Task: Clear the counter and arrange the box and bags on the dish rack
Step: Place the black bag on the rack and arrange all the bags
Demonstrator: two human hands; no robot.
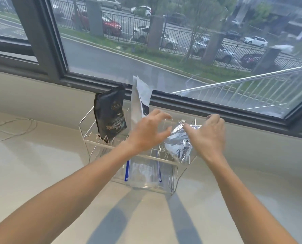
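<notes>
A wire dish rack (86, 131) stands on the pale counter by the window. A black bag (109, 113) is propped upright at its left end. A white bag (139, 101) stands beside it. A crumpled silver foil bag (177, 143) rests in the rack's right end. A clear zip bag with blue edges (143, 171) lies on the lower level. My left hand (148, 131) hovers over the rack with fingers spread, just left of the foil bag. My right hand (208, 136) is at the foil bag's right side, fingers curled over its top; whether it grips the bag is unclear.
A thin white cord (18, 127) lies on the counter at the left. The window sill (234, 113) and glass run close behind the rack. Bare counter (58, 173) stretches in front of the rack and to both sides.
</notes>
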